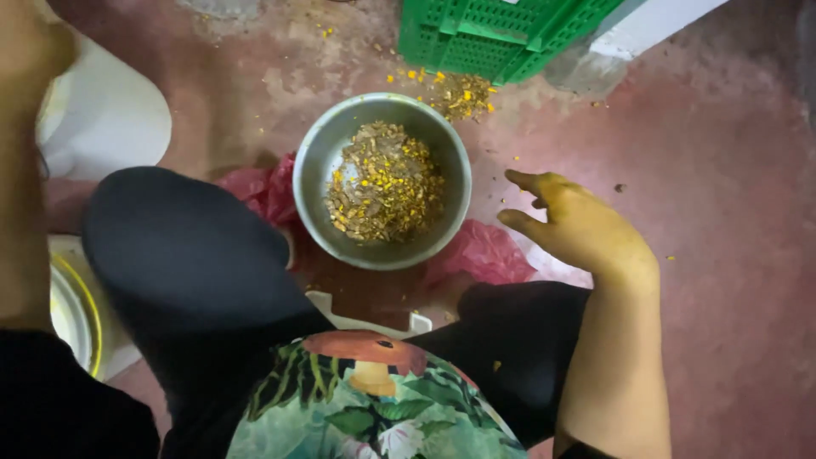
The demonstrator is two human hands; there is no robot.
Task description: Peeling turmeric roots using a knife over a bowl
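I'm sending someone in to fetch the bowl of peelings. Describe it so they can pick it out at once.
Start at the green plastic crate at the top of the reddish floor. Just below it, between the seated person's knees, sits a round grey metal bowl on pink plastic bags, near the right hand. It alone holds a heap of brown and yellow scraps.

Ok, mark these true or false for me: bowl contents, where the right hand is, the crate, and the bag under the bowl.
1. The metal bowl holds brown and yellow scraps. True.
2. The right hand is gripping the bowl's rim. False: it hovers open to the bowl's right, apart from it.
3. The crate beyond the bowl is blue. False: it is green.
4. A red plastic bag lies under the bowl. True.
5. The floor has yellow bits scattered on it. True.
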